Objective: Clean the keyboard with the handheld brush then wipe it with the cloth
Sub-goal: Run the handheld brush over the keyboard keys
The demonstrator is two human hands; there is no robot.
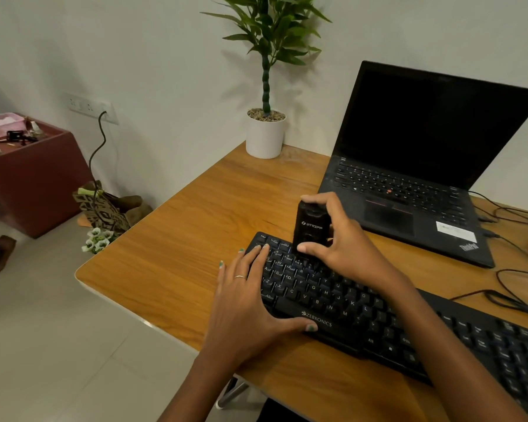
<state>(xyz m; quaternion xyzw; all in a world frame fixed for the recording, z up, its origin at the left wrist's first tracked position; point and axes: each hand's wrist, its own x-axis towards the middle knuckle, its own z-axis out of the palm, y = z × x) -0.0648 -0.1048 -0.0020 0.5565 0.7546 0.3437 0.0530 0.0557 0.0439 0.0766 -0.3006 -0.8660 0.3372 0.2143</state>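
A black keyboard point(363, 318) lies slantwise across the wooden desk point(180, 239). My right hand point(345, 239) grips a small black handheld brush unit point(311, 229), holding it upright with its lower end on the keys near the keyboard's top left corner. My left hand point(247, 303) lies flat on the keyboard's left end, fingers straight over the keys and thumb along the front edge. No cloth is in view.
An open black laptop point(409, 190) with a dark screen stands behind the keyboard. A potted plant point(265, 132) sits at the desk's back edge by the wall. Cables point(512, 287) trail at the right. A red cabinet point(28, 178) and a patterned bag point(104, 208) stand on the floor at left.
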